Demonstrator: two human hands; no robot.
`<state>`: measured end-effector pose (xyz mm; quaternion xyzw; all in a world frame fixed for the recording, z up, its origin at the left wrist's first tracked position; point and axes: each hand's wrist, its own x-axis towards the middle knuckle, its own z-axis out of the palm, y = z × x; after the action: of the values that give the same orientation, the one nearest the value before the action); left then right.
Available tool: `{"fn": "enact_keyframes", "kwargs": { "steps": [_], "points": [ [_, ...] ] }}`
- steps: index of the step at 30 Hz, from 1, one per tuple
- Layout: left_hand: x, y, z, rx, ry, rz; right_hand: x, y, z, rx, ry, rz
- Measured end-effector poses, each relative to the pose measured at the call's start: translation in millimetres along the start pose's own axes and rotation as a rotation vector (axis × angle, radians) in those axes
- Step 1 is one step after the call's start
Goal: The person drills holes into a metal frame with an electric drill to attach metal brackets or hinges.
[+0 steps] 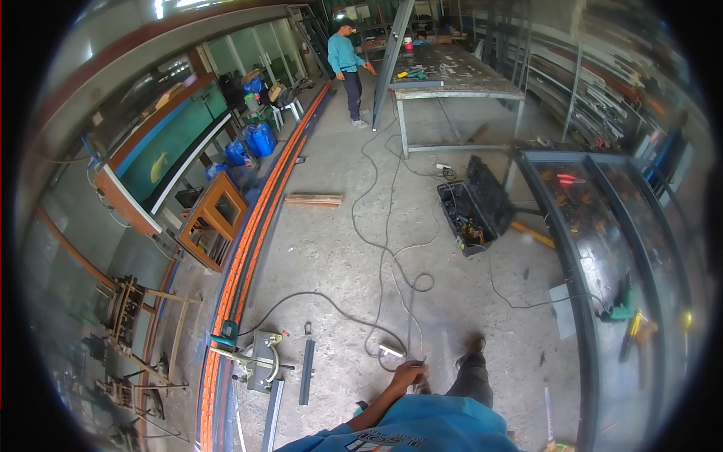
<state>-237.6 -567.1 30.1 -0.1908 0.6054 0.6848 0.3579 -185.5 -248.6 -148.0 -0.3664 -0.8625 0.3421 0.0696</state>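
My left hand [409,374] is low in the middle of the head view, in front of my blue shirt. Its fingers are curled together, and whatever they may hold is too small to make out. Just beyond it, a white power socket [392,351] lies on the concrete floor at the end of a dark cable [331,300]. My right hand does not show. To the left of my hand, a mitre saw [262,361] stands on the floor beside a short dark metal profile [307,372].
Dark metal frame [593,301] with tools on the right; open black toolbox [467,215] on the floor. Long orange profiles [260,218] run along the left. A co-worker [345,64] stands near a large table [459,93]. Cables and wooden strips [314,200] lie on the floor.
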Motion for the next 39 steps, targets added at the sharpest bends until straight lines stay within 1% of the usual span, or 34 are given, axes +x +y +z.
{"fn": "enact_keyframes", "kwargs": {
  "steps": [2,3,4,5,6,7,8,9,10,12,13,14,15,16,17,19,20,22,23,25,26,28,29,30,32,36,38,39],
  "points": [
    [14.6,-8.5,-4.2,0.066,-0.086,0.082,7.1,-15.1,-15.9,0.014,-0.006,0.001],
    [44.3,-35.7,-14.8,0.127,-0.107,0.291,-13.1,-2.0,-42.3,-0.008,-0.016,0.036],
    [42.5,-15.1,-10.1,0.235,-0.101,0.275,-49.7,19.1,-71.1,-0.043,-0.037,0.093],
    [39.1,0.2,-6.5,0.104,-0.08,0.323,-90.2,44.1,-92.9,-0.08,-0.064,0.156],
    [23.1,32.2,3.5,0.305,-0.062,0.521,-141.0,72.9,-117.0,-0.128,-0.109,0.224],
    [-18.1,82.7,29.4,0.086,-0.018,0.274,-201.7,102.1,-147.0,-0.179,-0.166,0.298],
    [-24.8,102.6,34.3,0.022,-0.065,0.391,-244.2,118.1,-165.6,-0.21,-0.214,0.346],
    [-34.7,120.6,43.1,-0.167,-0.1,0.41,-261.3,122.8,-169.5,-0.219,-0.247,0.367],
    [-39.5,133.0,47.3,-0.236,-0.144,0.444,-246.9,118.2,-160.3,-0.204,-0.253,0.351],
    [-41.8,141.7,51.2,-0.253,-0.198,0.482,-209.6,110.7,-144.3,-0.166,-0.25,0.301],
    [-40.3,147.1,53.4,-0.263,-0.205,0.495,-187.8,103.7,-135.9,-0.147,-0.239,0.273],
    [-42.2,146.7,53.2,-0.251,-0.202,0.497,-166.7,92.1,-112.8,-0.135,-0.232,0.255],
    [-44.4,145.2,53.4,-0.242,-0.203,0.486,-169.1,74.4,-123.8,-0.128,-0.199,0.226],
    [-43.7,142.2,57.5,-0.254,-0.229,0.477,-174.6,66.4,-152.5,-0.144,-0.177,0.239],
    [-42.4,138.3,58.8,-0.238,-0.22,0.522,-183.2,67.3,-174.0,-0.173,-0.172,0.259],
    [-36.7,126.2,61.2,-0.188,-0.183,0.588,-217.0,72.4,-217.2,-0.236,-0.146,0.34],
    [-33.8,119.6,66.2,-0.162,-0.165,0.606,-247.7,80.0,-248.9,-0.278,-0.117,0.402],
    [-37.6,113.5,80.0,-0.194,-0.123,0.498,-327.3,85.3,-308.2,-0.368,-0.066,0.541],
    [-25.3,98.3,85.3,-0.222,-0.17,0.464,-354.8,80.9,-332.8,-0.414,-0.051,0.584],
    [1.6,57.0,89.3,-0.182,-0.194,0.261,-393.6,73.6,-368.4,-0.506,-0.06,0.624],
    [9.3,35.8,95.3,-0.219,-0.193,0.241,-403.5,67.6,-384.9,-0.556,-0.08,0.629],
    [24.9,-9.1,108.8,-0.139,-0.317,0.082,-420.7,73.0,-420.2,-0.667,-0.131,0.637],
    [30.8,-31.3,113.3,-0.097,-0.412,0.07,-433.9,67.3,-436.9,-0.721,-0.161,0.646],
    [25.7,-33.5,116.4,-0.062,-0.481,0.011,-446.9,65.6,-453.7,-0.769,-0.191,0.651],
    [26.5,-40.7,119.9,-0.081,-0.525,0.038,-464.2,63.1,-483.8,-0.858,-0.254,0.649],
    [27.4,-53.1,122.4,-0.281,-0.461,0.036,-482.0,57.9,-566.5,-1.05,-0.367,0.625],
    [26.2,-63.5,119.0,-0.372,-0.397,0.038,-492.4,51.6,-611.1,-1.143,-0.429,0.62],
    [17.3,-58.5,117.4,-0.438,-0.328,0.047,-496.4,51.2,-632.1,-1.184,-0.462,0.616]
  ]
}}
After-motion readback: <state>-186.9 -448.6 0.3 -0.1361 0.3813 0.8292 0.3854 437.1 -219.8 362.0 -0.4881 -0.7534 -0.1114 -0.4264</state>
